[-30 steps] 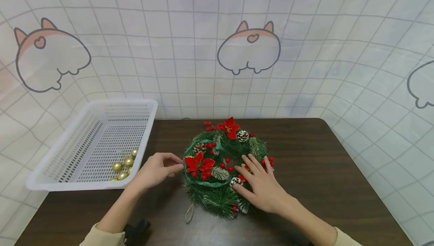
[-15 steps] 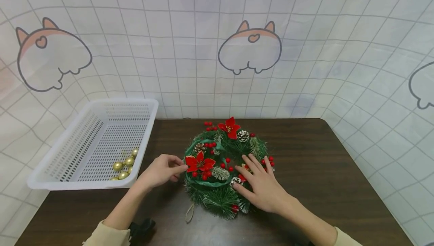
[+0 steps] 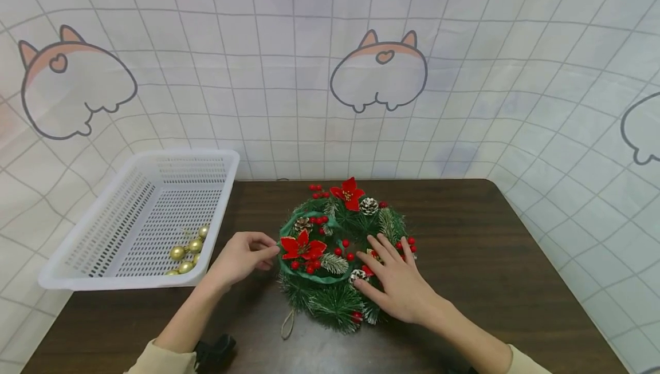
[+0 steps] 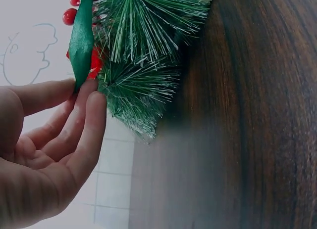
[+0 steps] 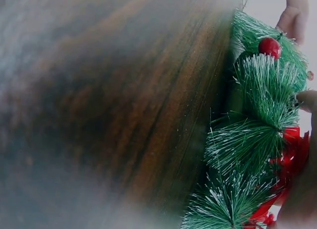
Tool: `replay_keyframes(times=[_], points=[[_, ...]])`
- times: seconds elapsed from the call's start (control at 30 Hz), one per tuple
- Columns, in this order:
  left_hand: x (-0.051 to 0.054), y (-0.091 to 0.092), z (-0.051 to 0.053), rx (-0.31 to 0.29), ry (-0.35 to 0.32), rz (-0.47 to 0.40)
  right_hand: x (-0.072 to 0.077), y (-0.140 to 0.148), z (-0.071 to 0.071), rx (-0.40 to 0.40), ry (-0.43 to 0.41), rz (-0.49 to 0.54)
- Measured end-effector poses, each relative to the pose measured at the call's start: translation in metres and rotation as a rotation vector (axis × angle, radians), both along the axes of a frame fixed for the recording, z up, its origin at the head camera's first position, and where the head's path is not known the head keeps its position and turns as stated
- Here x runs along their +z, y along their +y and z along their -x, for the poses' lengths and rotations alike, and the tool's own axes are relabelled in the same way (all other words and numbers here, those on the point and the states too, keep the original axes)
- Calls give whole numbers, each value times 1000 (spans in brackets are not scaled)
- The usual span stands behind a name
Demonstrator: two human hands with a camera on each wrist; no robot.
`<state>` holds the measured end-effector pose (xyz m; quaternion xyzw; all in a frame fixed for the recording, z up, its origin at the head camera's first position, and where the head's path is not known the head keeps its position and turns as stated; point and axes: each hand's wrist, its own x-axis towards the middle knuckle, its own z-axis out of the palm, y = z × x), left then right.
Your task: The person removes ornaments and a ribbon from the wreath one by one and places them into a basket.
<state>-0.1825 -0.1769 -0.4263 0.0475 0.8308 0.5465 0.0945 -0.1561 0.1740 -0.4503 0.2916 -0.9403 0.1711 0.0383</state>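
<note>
A green Christmas wreath point(image 3: 337, 305) lies on the table, decorated with a red poinsettia point(image 3: 303, 246), red berries, frosted sprigs and pine cones point(image 3: 368, 206). A green ribbon point(image 3: 314, 278) loops over its left part. At the wreath's left edge, my left hand point(image 3: 239, 259) pinches this ribbon point(image 4: 81, 43) between thumb and fingertips, as the left wrist view shows. My right hand point(image 3: 399, 285) rests on the wreath's right side with fingers spread, the thumb by a frosted pine cone. It partly covers another red flower. In the right wrist view, green needles point(image 5: 267, 85) stand beside that hand.
A white perforated plastic basket point(image 3: 64, 262) stands at the left with several gold balls point(image 3: 177, 253) in its near right corner. A twine loop point(image 3: 287, 325) sticks out at the wreath's front. A black object point(image 3: 215, 351) lies by the left sleeve. A patterned curtain hangs behind the table point(image 3: 464, 236).
My left hand has shifted slightly right, over the wreath's edge, then back left to the ribbon. The right hand and the wreath have stayed in place.
</note>
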Motion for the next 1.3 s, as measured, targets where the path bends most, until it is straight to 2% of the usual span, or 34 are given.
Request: replay_keyframes(times=[0.23, 0.5, 0.8, 1.0, 1.3], points=[[3, -3, -1, 47, 17, -75, -1, 0, 0, -1, -4, -2], [7, -4, -3, 140, 58, -164, 0, 0, 1, 3, -3, 3], [17, -6, -7, 171, 74, -212, -2, 1, 0, 5, -2, -2], [23, -7, -8, 173, 88, -210, -1, 1, -1, 6, -12, 8], [32, -10, -7, 225, 117, -232, -2, 1, -1, 3, -8, 11]])
